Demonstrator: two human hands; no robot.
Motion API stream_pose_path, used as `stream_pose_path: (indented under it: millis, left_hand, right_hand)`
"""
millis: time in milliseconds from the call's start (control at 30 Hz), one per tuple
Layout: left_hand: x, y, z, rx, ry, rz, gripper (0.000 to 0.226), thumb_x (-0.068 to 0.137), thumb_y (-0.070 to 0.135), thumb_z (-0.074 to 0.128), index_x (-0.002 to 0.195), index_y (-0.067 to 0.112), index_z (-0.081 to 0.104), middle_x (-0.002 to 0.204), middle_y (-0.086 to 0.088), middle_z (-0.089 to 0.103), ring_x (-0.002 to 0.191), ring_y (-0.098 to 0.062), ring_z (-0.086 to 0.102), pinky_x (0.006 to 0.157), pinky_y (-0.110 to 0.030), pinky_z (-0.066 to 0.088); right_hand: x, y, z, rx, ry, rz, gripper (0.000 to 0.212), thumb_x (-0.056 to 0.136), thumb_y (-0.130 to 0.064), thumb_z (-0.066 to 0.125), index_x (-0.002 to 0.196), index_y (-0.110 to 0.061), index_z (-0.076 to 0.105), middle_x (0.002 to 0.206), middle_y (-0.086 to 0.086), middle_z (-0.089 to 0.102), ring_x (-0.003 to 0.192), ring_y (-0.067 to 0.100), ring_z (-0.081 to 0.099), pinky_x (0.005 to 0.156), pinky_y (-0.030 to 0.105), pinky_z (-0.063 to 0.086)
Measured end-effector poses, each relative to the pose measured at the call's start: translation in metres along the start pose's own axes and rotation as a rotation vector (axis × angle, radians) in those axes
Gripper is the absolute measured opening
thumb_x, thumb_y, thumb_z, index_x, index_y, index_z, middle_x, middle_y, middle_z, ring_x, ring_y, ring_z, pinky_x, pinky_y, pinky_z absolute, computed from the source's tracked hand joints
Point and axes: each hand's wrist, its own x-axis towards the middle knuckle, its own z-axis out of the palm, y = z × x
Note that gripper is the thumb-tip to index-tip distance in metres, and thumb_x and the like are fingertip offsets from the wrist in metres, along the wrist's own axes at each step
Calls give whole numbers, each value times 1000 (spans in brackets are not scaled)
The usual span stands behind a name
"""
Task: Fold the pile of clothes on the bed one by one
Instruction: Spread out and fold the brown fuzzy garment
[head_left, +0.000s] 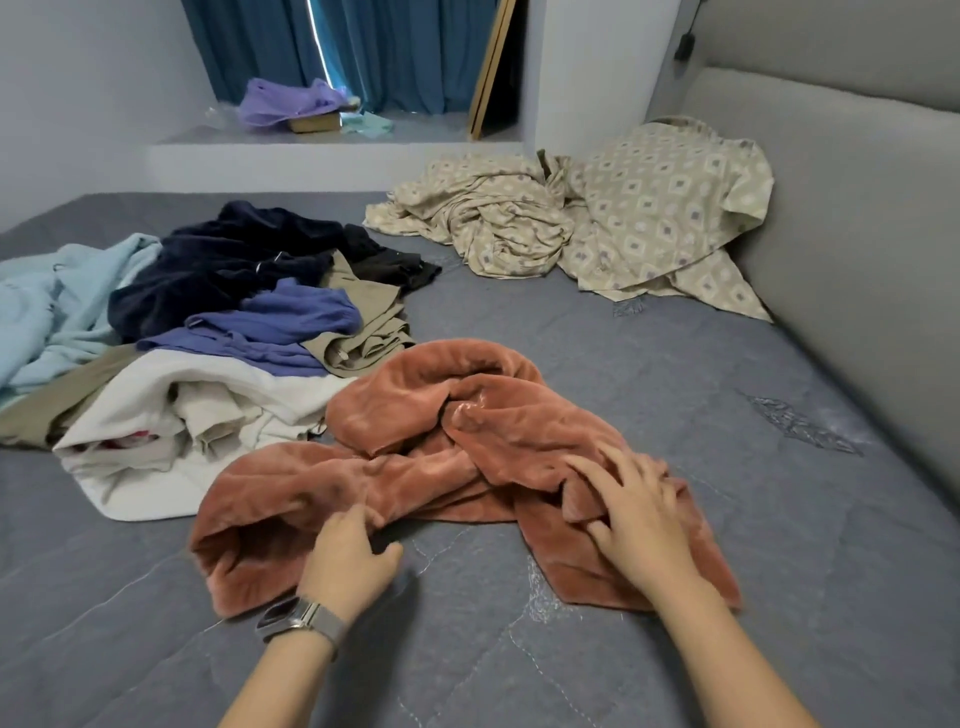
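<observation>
I'm working the fleece (467, 447), bunched w/ long axis running left-right. My left hand (347, 558) is pinching its near-left edge; right hand (636, 512) is lying spread on its right end.

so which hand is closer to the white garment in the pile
Left. The left hand grips the rust fleece's near-left edge, just right of the white garment. The right hand rests on the fleece's far side, farther away.

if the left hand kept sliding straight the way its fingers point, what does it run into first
The left hand already touches the rust fleece garment; going straight on, it would probably just push deeper into those bunched folds, though depth is unclear.
</observation>
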Motion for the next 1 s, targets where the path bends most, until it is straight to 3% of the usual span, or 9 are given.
stream_pose_path:
  millis: [200,333,467,500,600,700,800,900,1000]
  left_hand:
    - [6,22,34,-79,-142,-26,60,85,34,65,137,19,41,126,-6,57,116,-20,54,97,-25,39]
    - [11,31,44,-72,-174,-8,66,88,34,62,145,24,30,121,-11,51,115,-22,51,98,-24,36]
    - [16,29,47,-25,-183,14,66,89,33,60,146,32,26,108,-7,48,107,-23,50,96,-26,38]
    - [18,29,48,-23,-178,9,66,89,33,59,146,33,25,113,-9,49,111,-25,50,97,-28,38]
    - [24,30,53,11,-174,-6,67,91,33,57,147,36,21,122,-15,46,114,-30,51,99,-31,41]
    - [31,33,55,197,-93,-16,65,92,39,52,147,40,18,119,-15,49,110,-33,54,95,-36,46]
    - [35,28,53,511,78,-78,58,88,51,52,141,49,30,115,-14,55,106,-36,53,88,-43,43]
    - [38,15,53,411,218,-126,38,72,34,78,110,34,69,93,-24,52,86,-42,51,74,-49,43]
    - [38,7,48,302,264,-123,26,74,20,78,98,27,73,91,-24,45,81,-43,48,70,-50,44]
  right_hand:
    - [47,6,-27,466,27,-52,28,90,-39,61,118,-34,59,109,-9,68,104,17,62,83,24,45]
    - [76,46,-66,767,382,154,23,91,-18,63,115,-15,63,104,0,65,96,11,56,73,8,38]
    - [94,88,-59,875,915,514,42,90,-26,58,130,-15,51,124,9,58,117,27,55,101,37,41]
    - [96,89,-53,861,890,508,54,89,-25,59,139,-17,42,136,11,49,129,29,46,109,40,35]
    - [97,73,-28,642,414,272,82,82,-23,70,150,-12,26,155,22,17,146,31,16,119,36,14]
    - [85,46,-9,447,-64,-59,81,69,-54,70,140,-24,47,150,14,38,141,27,32,118,39,22]
    - [53,28,9,266,-476,-11,122,56,-55,84,151,-40,9,160,-3,6,148,25,4,118,48,1]
    - [16,29,23,45,-623,86,151,48,-51,88,140,-44,-32,155,-3,-30,143,26,-27,110,58,-16]
    - [-4,44,21,43,-546,134,127,68,-40,79,145,-46,-22,157,-8,-25,146,21,-19,114,55,-14]
